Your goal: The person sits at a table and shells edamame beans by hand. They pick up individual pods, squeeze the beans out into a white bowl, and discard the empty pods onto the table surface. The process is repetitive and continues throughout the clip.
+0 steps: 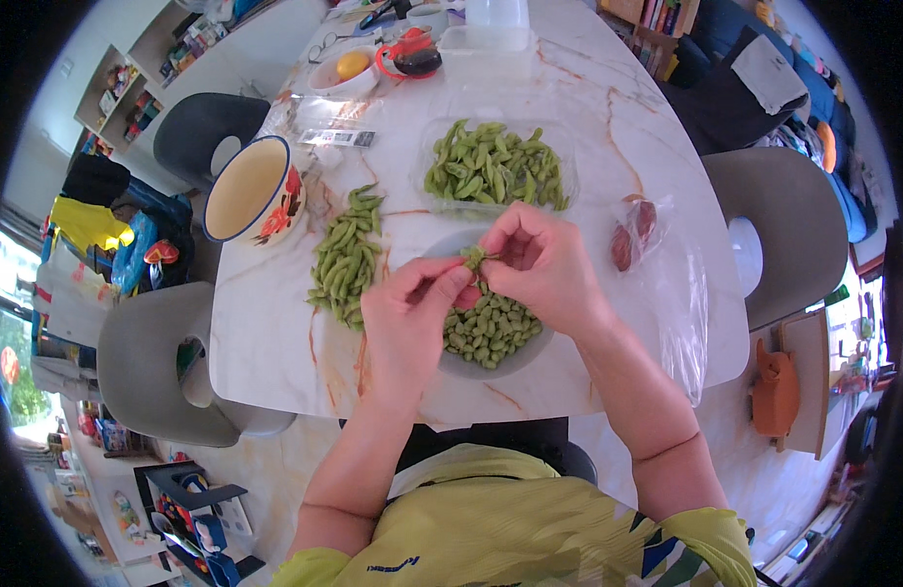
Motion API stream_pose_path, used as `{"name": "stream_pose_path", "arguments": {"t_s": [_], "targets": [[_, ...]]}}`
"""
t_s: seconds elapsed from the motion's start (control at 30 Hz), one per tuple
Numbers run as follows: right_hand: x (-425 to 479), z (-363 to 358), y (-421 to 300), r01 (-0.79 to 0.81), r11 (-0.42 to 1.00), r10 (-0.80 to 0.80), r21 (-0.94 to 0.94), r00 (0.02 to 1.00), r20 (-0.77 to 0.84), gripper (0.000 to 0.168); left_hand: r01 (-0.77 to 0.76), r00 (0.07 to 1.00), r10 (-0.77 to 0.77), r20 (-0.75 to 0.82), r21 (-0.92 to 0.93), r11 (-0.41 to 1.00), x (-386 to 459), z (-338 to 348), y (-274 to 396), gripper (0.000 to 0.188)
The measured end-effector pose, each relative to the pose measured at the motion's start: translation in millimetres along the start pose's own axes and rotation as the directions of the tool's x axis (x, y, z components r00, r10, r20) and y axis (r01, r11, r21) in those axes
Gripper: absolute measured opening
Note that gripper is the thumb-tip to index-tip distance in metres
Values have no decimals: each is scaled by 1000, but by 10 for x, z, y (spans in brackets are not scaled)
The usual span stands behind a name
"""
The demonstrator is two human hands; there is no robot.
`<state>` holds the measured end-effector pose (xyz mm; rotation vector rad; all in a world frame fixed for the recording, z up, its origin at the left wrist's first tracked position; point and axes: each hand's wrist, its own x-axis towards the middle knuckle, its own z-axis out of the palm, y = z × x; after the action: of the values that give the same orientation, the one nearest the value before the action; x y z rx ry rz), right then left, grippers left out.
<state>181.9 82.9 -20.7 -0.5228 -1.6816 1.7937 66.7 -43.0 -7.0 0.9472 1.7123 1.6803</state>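
Between my two hands is a green soybean pod (473,257), pinched by the fingertips of both. My left hand (415,308) has it from the left, my right hand (536,257) from the right. Right below them stands a grey bowl (495,370), partly covered by my hands, with many shelled green beans (492,330) in it. Left of the bowl, a heap of pods (345,257) lies directly on the tabletop. Beyond my hands, a clear plastic tray (495,209) is filled with more pods (488,165).
A floral enamel pot (253,191) is at the left table edge. To the right lies a clear plastic bag (675,315) with reddish items (631,235). Farther back are a white bowl (327,79) holding a yellow fruit, and a red-handled jug (415,59). Chairs flank the marble-patterned table (275,345).
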Motion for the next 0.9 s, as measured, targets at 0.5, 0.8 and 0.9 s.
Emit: {"name": "stream_pose_path", "arguments": {"t_s": [0.5, 0.8, 0.9], "targets": [[-37, 74, 26, 471, 824, -426, -314, 882, 203, 20, -45, 998, 38, 44, 157, 987, -20, -264, -50, 11], [-66, 15, -13, 37, 999, -31, -13, 958, 284, 12, -56, 967, 37, 254, 67, 996, 18, -386, -42, 11], [-60, 8, -8, -73, 997, 62, 30, 961, 271, 12, 14, 965, -10, 261, -16, 1000, 33, -360, -55, 9]]}}
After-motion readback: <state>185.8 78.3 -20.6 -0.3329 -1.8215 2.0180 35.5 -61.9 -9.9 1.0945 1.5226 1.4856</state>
